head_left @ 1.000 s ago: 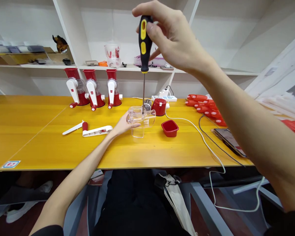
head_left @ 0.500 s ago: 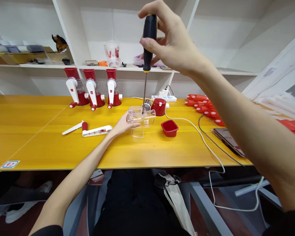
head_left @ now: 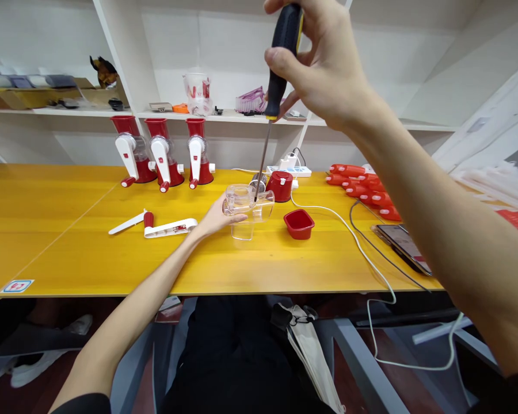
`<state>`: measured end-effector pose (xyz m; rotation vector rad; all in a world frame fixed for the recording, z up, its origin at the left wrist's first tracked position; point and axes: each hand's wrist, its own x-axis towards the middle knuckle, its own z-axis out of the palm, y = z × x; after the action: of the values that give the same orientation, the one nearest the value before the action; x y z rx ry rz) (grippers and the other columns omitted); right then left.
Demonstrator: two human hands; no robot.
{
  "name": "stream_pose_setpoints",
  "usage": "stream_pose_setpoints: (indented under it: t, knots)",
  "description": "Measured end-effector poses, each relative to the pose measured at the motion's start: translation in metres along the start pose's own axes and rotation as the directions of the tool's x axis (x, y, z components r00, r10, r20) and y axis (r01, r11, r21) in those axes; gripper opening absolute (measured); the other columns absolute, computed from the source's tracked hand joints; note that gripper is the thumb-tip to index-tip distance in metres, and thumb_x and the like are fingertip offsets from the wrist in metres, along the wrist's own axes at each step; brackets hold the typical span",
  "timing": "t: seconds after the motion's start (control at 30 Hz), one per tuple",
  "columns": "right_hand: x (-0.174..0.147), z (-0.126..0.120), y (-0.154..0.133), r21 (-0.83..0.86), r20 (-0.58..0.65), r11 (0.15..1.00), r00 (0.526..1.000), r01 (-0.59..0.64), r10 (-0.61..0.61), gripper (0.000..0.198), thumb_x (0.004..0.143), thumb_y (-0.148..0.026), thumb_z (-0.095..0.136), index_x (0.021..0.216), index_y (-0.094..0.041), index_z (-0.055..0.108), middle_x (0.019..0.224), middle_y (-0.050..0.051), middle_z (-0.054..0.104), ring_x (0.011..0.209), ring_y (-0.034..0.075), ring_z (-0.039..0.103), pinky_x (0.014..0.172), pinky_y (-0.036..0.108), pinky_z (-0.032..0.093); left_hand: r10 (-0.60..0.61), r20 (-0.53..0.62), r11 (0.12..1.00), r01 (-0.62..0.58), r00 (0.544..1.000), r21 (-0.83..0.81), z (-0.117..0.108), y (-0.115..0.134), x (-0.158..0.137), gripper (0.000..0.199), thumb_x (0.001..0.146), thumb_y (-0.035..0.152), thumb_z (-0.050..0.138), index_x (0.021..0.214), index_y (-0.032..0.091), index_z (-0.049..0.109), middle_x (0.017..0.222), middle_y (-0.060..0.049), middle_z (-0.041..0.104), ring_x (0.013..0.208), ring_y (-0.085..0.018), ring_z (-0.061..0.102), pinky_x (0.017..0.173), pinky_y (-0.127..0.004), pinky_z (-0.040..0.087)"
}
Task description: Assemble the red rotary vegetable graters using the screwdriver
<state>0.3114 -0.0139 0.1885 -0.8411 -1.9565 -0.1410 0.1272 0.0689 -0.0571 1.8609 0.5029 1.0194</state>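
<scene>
My right hand [head_left: 317,63] is closed around the black and yellow handle of a screwdriver [head_left: 279,80], high above the table. The shaft slants down and its tip appears beside the rim of a clear plastic grater housing [head_left: 259,210]; whether it touches is unclear. My left hand [head_left: 218,218] grips the housing from its left side, thumb along the front. Just right of the housing are a red square cup [head_left: 299,224] and a red base piece [head_left: 280,186]. Behind it lies a metal grater drum [head_left: 259,183], partly hidden.
Three assembled red and white rotary graters [head_left: 159,155] stand at the back left. A white crank handle [head_left: 170,228] lies left of my left hand. On the right are red handles [head_left: 362,187], a white cable [head_left: 349,230] and a phone [head_left: 401,247]. Shelves [head_left: 224,119] rise behind.
My right hand has moved up and to the right with the screwdriver. The shaft leans more now, and its tip has shifted slightly right. My left hand keeps the housing in nearly the same place.
</scene>
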Motion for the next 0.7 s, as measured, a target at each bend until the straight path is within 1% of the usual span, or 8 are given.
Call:
stream_pose_setpoints:
  t: [0.13, 0.33, 0.4, 0.47, 0.53, 0.6, 0.67, 0.7]
  knots:
    - [0.0, -0.001, 0.003, -0.034, -0.072, 0.996, 0.993, 0.088, -0.09, 0.035, 0.082, -0.013, 0.053, 0.115, -0.024, 0.06, 0.127, 0.002, 0.059, 0.102, 0.014, 0.053, 0.061, 0.023, 0.049, 0.005, 0.024, 1.0, -0.005, 1.0, -0.016, -0.001, -0.001, 0.001, 0.086, 0.067, 0.044, 0.085, 0.138, 0.009, 0.049, 0.145, -0.022, 0.058, 0.135, -0.034, 0.057, 0.117, -0.05, 0.043]
    - [-0.005, 0.002, 0.006, -0.053, -0.089, 0.996, 0.994, 0.067, -0.071, 0.033, 0.081, -0.013, 0.052, 0.111, -0.025, 0.059, 0.122, 0.002, 0.059, 0.099, 0.013, 0.053, 0.057, 0.022, 0.045, -0.014, 0.04, 1.0, 0.014, 0.999, -0.018, -0.001, -0.001, 0.0, 0.085, 0.067, 0.045, 0.085, 0.137, 0.012, 0.051, 0.141, -0.019, 0.062, 0.133, -0.034, 0.059, 0.116, -0.052, 0.043]
    - [-0.008, 0.0, 0.01, -0.059, -0.128, 0.995, 0.988, 0.078, -0.085, 0.03, 0.082, -0.015, 0.054, 0.109, -0.027, 0.06, 0.12, 0.0, 0.06, 0.096, 0.013, 0.053, 0.058, 0.021, 0.046, -0.021, 0.009, 1.0, 0.021, 1.0, 0.008, -0.001, 0.0, -0.002, 0.085, 0.066, 0.047, 0.085, 0.135, 0.012, 0.052, 0.138, -0.019, 0.064, 0.13, -0.035, 0.061, 0.114, -0.053, 0.044]
    - [-0.013, -0.003, 0.013, -0.051, -0.213, 0.994, 0.972, 0.094, -0.103, 0.026, 0.083, -0.021, 0.059, 0.108, -0.03, 0.063, 0.118, -0.002, 0.061, 0.096, 0.013, 0.056, 0.062, 0.021, 0.05, -0.008, -0.049, 0.998, 0.011, 0.999, 0.069, 0.0, 0.0, -0.005, 0.084, 0.064, 0.048, 0.087, 0.134, 0.013, 0.053, 0.135, -0.018, 0.065, 0.127, -0.035, 0.062, 0.113, -0.054, 0.044]
    - [-0.021, -0.008, 0.012, -0.027, -0.298, 0.993, 0.947, 0.118, -0.12, 0.025, 0.084, -0.028, 0.063, 0.108, -0.035, 0.067, 0.117, -0.005, 0.063, 0.105, 0.015, 0.06, 0.074, 0.022, 0.055, 0.051, -0.103, 0.987, -0.034, 0.993, 0.157, 0.001, 0.002, -0.008, 0.085, 0.062, 0.047, 0.088, 0.133, 0.017, 0.054, 0.135, -0.016, 0.065, 0.127, -0.034, 0.062, 0.114, -0.053, 0.044]
    - [-0.034, -0.013, 0.005, -0.007, -0.376, 0.991, 0.918, 0.137, -0.13, 0.025, 0.086, -0.033, 0.063, 0.108, -0.043, 0.07, 0.117, -0.009, 0.065, 0.121, 0.019, 0.059, 0.086, 0.026, 0.055, 0.124, -0.129, 0.965, -0.089, 0.984, 0.246, 0.004, 0.003, -0.011, 0.085, 0.06, 0.046, 0.09, 0.132, 0.02, 0.054, 0.134, -0.013, 0.065, 0.127, -0.033, 0.061, 0.113, -0.05, 0.045]
    - [-0.05, -0.016, -0.006, -0.011, -0.442, 0.992, 0.89, 0.123, -0.115, 0.029, 0.087, -0.036, 0.062, 0.108, -0.054, 0.07, 0.12, -0.015, 0.065, 0.132, 0.023, 0.055, 0.088, 0.028, 0.054, 0.176, -0.132, 0.943, -0.128, 0.976, 0.309, 0.006, 0.003, -0.013, 0.083, 0.058, 0.046, 0.091, 0.129, 0.021, 0.055, 0.131, -0.012, 0.065, 0.123, -0.032, 0.063, 0.111, -0.048, 0.047]
    - [-0.059, -0.017, -0.013, -0.018, -0.468, 0.994, 0.878, 0.105, -0.101, 0.031, 0.087, -0.038, 0.061, 0.108, -0.059, 0.068, 0.123, -0.019, 0.064, 0.133, 0.023, 0.055, 0.086, 0.028, 0.054, 0.195, -0.128, 0.934, -0.144, 0.973, 0.326, 0.007, 0.002, -0.014, 0.082, 0.058, 0.047, 0.091, 0.127, 0.021, 0.056, 0.13, -0.012, 0.066, 0.122, -0.032, 0.064, 0.109, -0.047, 0.048]
